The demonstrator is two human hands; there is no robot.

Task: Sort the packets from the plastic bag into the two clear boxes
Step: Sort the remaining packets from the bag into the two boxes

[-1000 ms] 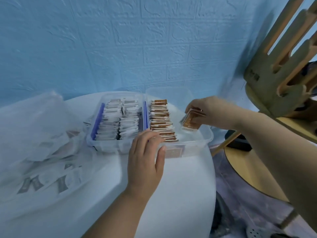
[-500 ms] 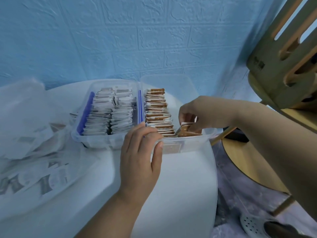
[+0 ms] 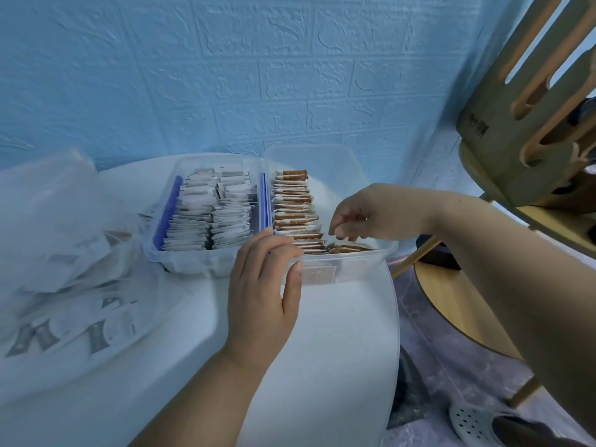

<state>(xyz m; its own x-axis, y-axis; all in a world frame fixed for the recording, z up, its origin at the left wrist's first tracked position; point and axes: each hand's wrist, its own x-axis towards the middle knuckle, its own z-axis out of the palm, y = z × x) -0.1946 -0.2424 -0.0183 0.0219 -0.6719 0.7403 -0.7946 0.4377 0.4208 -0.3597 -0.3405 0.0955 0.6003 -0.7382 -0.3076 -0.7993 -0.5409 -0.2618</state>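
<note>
Two hands at the right box [image 3: 354, 269], close to the table [image 3: 322, 350] edge.
Beside its row of brown packets [image 3: 293, 201] the box has bare room. The left hand [image 3: 261, 291] grips the near rim. The right hand [image 3: 364, 214] hovers over the packets, fingers bent, holding nothing. The plastic bag [image 3: 64, 253] lies far left.

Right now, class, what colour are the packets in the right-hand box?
The packets are brown and white; head view.

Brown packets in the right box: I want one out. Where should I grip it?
Probably from straight above: pinch the top edge of a brown packet across its flat faces. They stand on edge in a tight row, only tops exposed.
</note>
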